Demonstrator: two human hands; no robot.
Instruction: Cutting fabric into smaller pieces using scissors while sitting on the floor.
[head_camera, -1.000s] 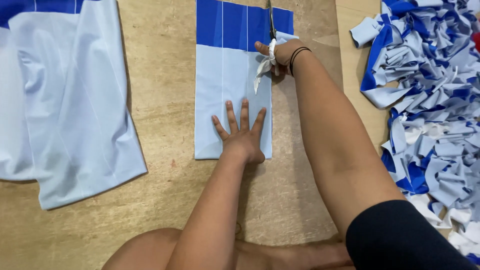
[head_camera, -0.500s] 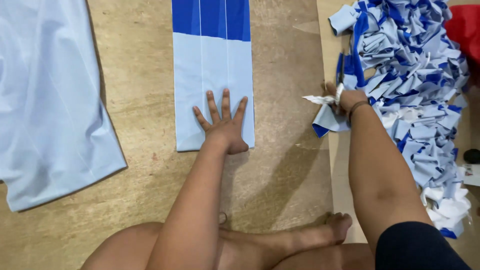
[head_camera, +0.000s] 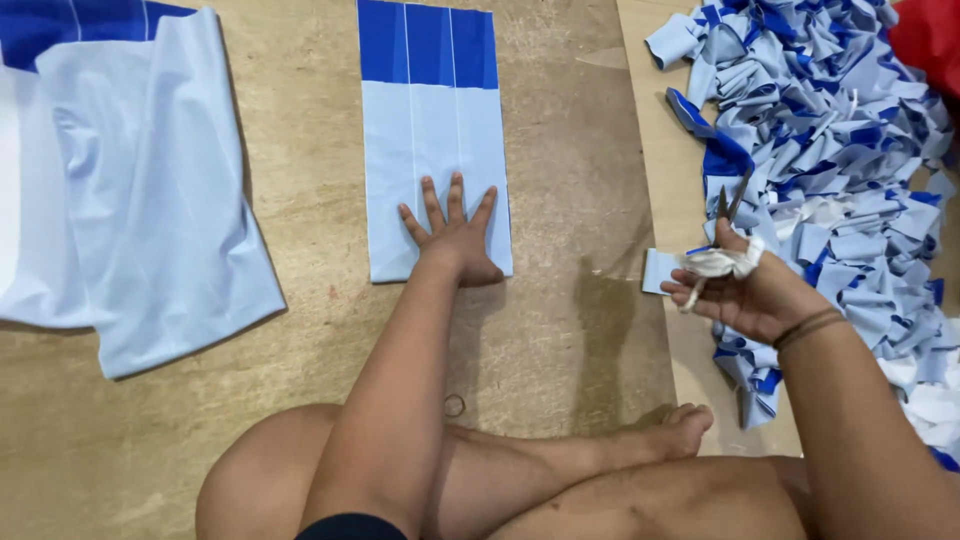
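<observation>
Left hand (head_camera: 452, 232) flat, fingers spread, palm down on the folded fabric strip (head_camera: 436, 140), pressing its near end to the wooden board (head_camera: 560, 330). The strip runs straight away from that hand: pale blue near it, dark blue band at the far end. Same pose and spot as half a second ago.

Right hand (head_camera: 745, 290) closed around a pair of scissors (head_camera: 728, 205), blades pointing away from the person. White cloth is wrapped around the handle or the fingers, can't tell which from this angle. Blades look slightly apart, but they are small in the picture, so not certain. A second ago this hand was up at the far right edge of the strip; half a second ago it was out at the scrap pile; now it sits nearer the body, off the board's right edge.

Small pale blue offcut (head_camera: 660, 270) lies just left of the right hand, at the board edge. Scrap pile (head_camera: 830, 130) of blue and white cut pieces is beyond and to the right of that hand.

Larger pale blue garment (head_camera: 140, 200) lies well left of the left hand. Crossed bare legs (head_camera: 520, 480) sit below both arms.
</observation>
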